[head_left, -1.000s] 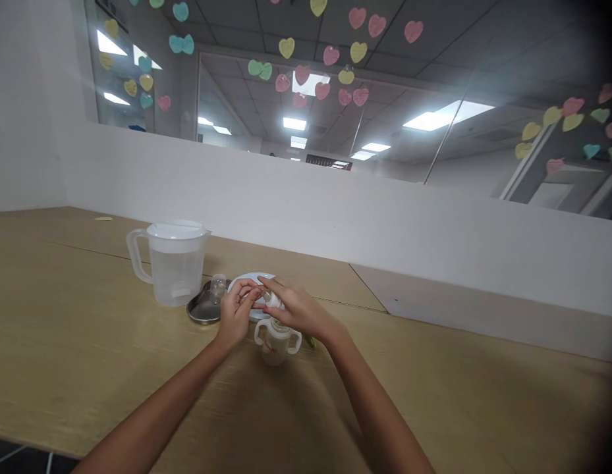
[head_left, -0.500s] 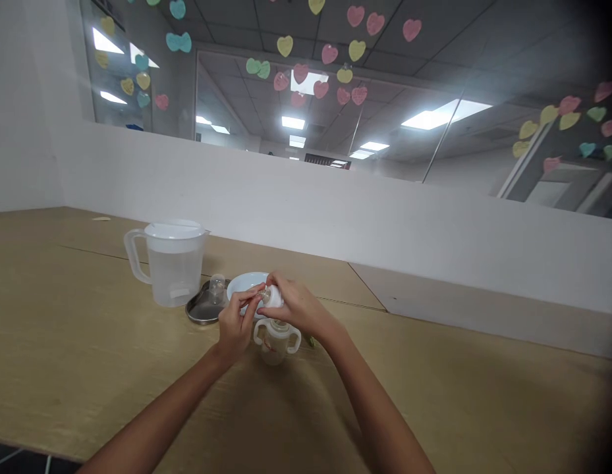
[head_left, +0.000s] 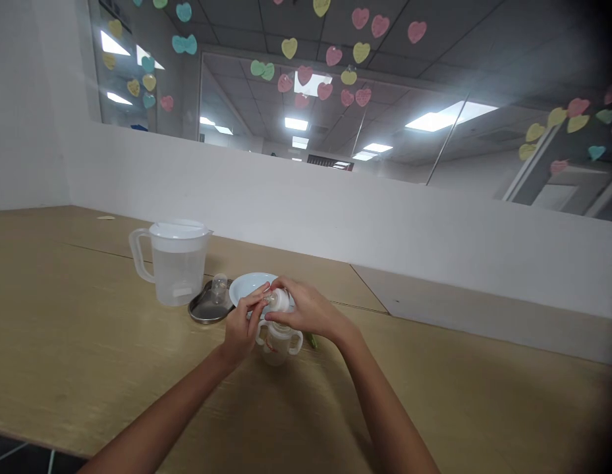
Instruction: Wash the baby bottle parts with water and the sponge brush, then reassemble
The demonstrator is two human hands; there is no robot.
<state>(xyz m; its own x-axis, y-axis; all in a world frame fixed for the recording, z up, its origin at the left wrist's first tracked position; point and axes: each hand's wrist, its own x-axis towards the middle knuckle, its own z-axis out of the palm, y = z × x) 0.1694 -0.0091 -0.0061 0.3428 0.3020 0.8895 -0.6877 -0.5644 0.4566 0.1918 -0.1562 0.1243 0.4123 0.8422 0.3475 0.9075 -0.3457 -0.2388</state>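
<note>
Pointing left above the handled bottle (head_left: 277, 347), the nipple cap (head_left: 281, 301) sits in the curled right hand (head_left: 309, 309), tip pinched by the left hand (head_left: 240, 328).

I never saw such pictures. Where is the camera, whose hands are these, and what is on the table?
There is no machine, only a person working bare-handed. The pictures come from one camera worn on that person's head. The right hand holds a white bottle top; the left hand has its fingers at the clear teat. Below them, on the table, stands a bottle with two handles. Behind is a pale dish; farther left are a metal tray with a clear cap and a lidded jug.
</note>
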